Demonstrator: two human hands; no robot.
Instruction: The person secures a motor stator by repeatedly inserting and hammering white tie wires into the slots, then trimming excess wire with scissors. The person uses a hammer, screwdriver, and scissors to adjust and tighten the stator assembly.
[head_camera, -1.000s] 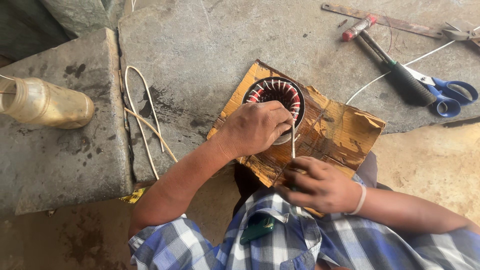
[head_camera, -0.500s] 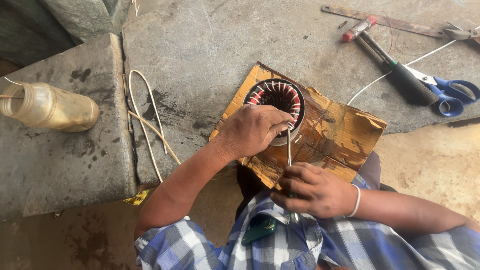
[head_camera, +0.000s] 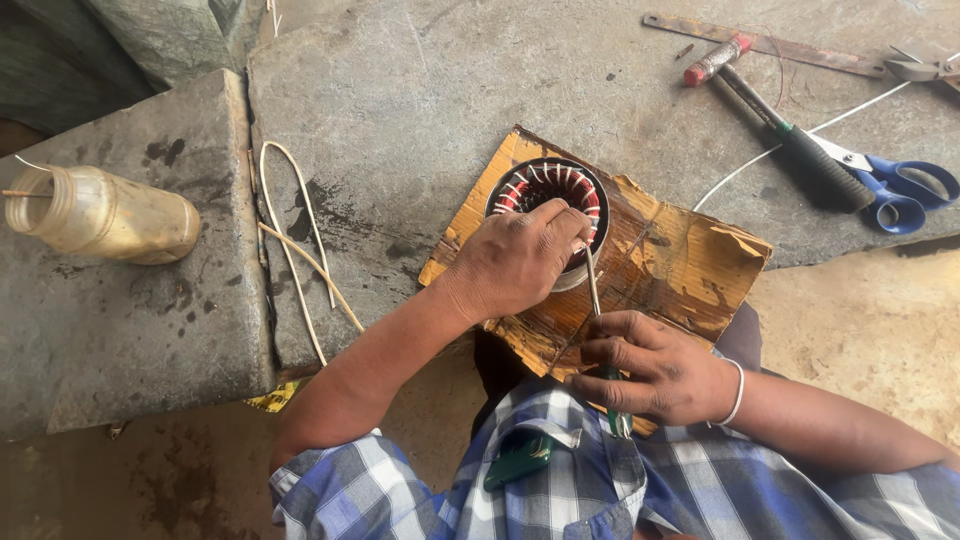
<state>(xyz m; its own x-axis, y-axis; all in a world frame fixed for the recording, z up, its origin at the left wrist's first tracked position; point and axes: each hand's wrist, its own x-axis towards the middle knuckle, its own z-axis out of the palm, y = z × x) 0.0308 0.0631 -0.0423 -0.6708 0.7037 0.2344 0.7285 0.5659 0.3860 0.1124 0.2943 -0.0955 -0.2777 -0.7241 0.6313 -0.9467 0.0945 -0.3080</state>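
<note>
A round motor stator (head_camera: 548, 190) with red copper windings and white slot liners stands on a torn piece of brown cardboard (head_camera: 670, 262) on the stone slab. My left hand (head_camera: 515, 258) lies over the stator's near rim, gripping it. My right hand (head_camera: 660, 368) is closed around the green handle of a screwdriver (head_camera: 597, 300). Its thin metal shaft points up toward the stator's near edge, beside my left fingers. The tip is hidden by my left hand.
A yellowish plastic jar (head_camera: 105, 215) lies on its side at the left. Pale sleeving strips (head_camera: 300, 235) curl on the grey slab (head_camera: 400, 90). At the far right lie a hammer (head_camera: 775, 120), blue-handled scissors (head_camera: 895, 185), a metal strip (head_camera: 770, 45) and a white wire (head_camera: 800, 135).
My right hand has slid slightly right and down with the screwdriver. My left hand keeps its hold on the stator.
</note>
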